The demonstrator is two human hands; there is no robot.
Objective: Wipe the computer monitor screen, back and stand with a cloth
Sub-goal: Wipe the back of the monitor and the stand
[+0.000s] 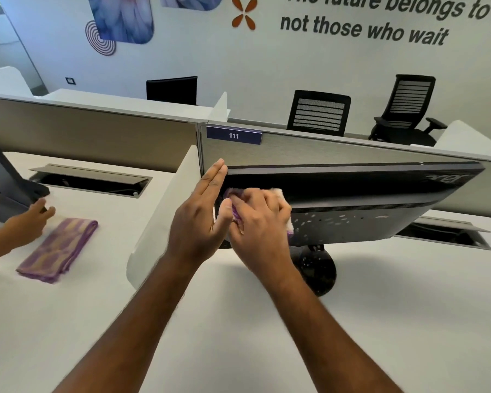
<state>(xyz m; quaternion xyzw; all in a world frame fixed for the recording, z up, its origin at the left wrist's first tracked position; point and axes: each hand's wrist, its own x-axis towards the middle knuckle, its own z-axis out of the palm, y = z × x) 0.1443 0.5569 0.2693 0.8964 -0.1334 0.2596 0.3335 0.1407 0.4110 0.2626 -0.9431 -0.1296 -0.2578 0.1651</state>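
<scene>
White office desk [380, 321] w/ grey partition [352, 150] behind. Monitor [366, 194] sits tilted, back side toward me, on its round black stand [319, 272]. My left hand [201, 219], fingers straight, braces monitor's left edge. My right hand [257, 222] grips purple cloth [278, 194] bunched vs the back panel. 2nd folded cloth [58, 248] lies on neighbouring desk beside another person's hand [30, 221].
</scene>
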